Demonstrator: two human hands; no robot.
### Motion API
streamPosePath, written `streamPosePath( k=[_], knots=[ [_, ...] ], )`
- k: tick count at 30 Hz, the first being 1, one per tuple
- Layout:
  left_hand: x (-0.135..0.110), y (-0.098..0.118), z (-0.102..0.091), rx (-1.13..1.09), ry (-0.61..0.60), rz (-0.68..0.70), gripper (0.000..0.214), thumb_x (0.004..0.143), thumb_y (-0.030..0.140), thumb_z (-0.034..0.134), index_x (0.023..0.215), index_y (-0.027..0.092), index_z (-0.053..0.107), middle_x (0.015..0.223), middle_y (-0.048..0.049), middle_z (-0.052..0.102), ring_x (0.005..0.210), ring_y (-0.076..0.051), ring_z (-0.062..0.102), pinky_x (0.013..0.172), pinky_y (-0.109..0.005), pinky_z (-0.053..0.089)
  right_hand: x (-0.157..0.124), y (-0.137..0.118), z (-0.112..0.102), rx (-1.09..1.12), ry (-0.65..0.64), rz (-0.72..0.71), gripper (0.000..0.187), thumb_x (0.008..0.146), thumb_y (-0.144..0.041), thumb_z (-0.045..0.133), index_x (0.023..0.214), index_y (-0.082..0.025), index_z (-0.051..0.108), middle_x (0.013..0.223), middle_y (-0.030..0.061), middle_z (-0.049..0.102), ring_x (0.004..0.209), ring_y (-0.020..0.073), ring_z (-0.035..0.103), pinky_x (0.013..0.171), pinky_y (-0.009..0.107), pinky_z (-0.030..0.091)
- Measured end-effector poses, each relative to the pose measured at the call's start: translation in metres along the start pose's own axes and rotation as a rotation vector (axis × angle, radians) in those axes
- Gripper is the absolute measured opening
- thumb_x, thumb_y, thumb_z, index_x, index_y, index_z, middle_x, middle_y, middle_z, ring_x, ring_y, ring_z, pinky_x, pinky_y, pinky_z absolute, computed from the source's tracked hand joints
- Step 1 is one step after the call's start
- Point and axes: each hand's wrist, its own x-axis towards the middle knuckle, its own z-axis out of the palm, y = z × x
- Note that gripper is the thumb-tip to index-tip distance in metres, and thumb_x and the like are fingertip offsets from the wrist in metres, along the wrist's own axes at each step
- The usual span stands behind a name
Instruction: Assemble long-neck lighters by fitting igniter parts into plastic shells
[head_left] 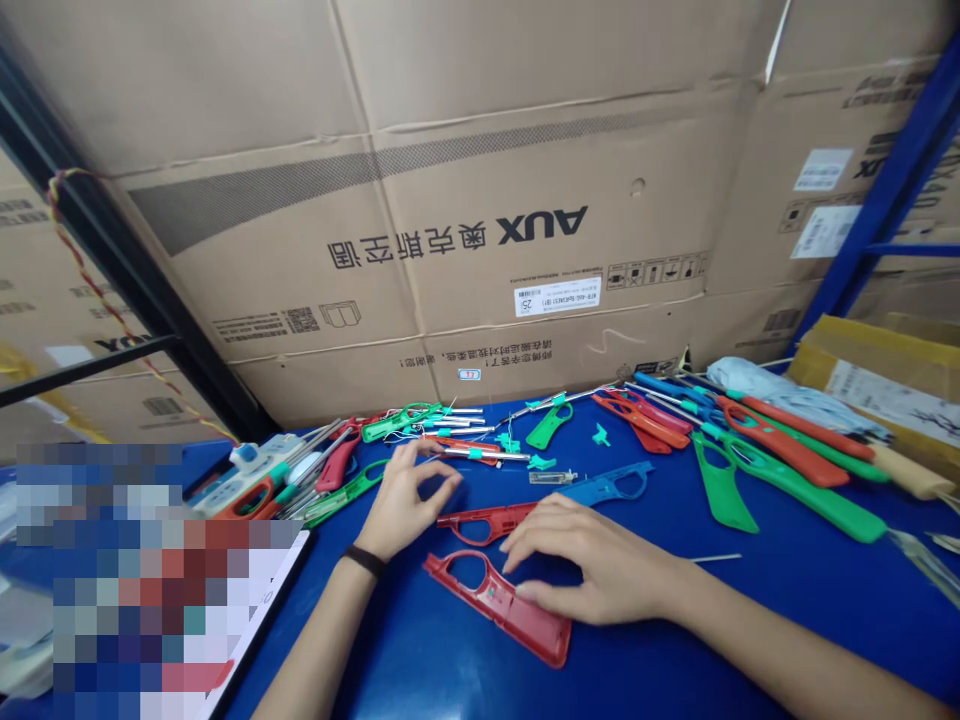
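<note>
Red plastic lighter shell [487, 590], hollow

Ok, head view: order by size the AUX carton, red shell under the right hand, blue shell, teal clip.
AUX carton; red shell and blue shell, unsure, the red being nearer the camera; teal clip.

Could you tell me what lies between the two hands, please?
The head view shows a red plastic lighter shell between the left hand and right hand.
</note>
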Motion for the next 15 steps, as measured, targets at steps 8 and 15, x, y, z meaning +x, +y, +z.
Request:
streamPosePath(
  k=[8, 15],
  knots=[
    [0.005, -0.020, 0.016, 0.075, -0.034, -0.001, 0.015, 0.085, 0.019, 0.046, 0.092, 0.025, 0.057, 0.111, -0.0034, 0.064, 0.111, -0.022, 0.055, 0.107, -0.056, 0.020, 0.002, 0.006, -0.005, -0.144, 0.123, 0.037, 0.011, 0.090, -0.024, 0.051, 0.091, -0.021, 0.062, 0.090, 0.0008, 0.068, 0.086, 0.0148, 0.060, 0.093, 0.035, 0.034],
    [0.008, -0.009, 0.008, 0.044, 0.100, 0.049, 0.007, 0.088, 0.028, 0.049, 0.089, 0.025, 0.056, 0.090, 0.0022, 0.069, 0.087, -0.017, 0.064, 0.112, -0.049, 0.015, 0.002, 0.010, -0.008, -0.206, 0.213, 0.047, 0.012, 0.089, -0.020, 0.049, 0.086, -0.021, 0.061, 0.085, 0.0001, 0.067, 0.080, 0.0142, 0.060, 0.084, 0.033, 0.038]
  ],
)
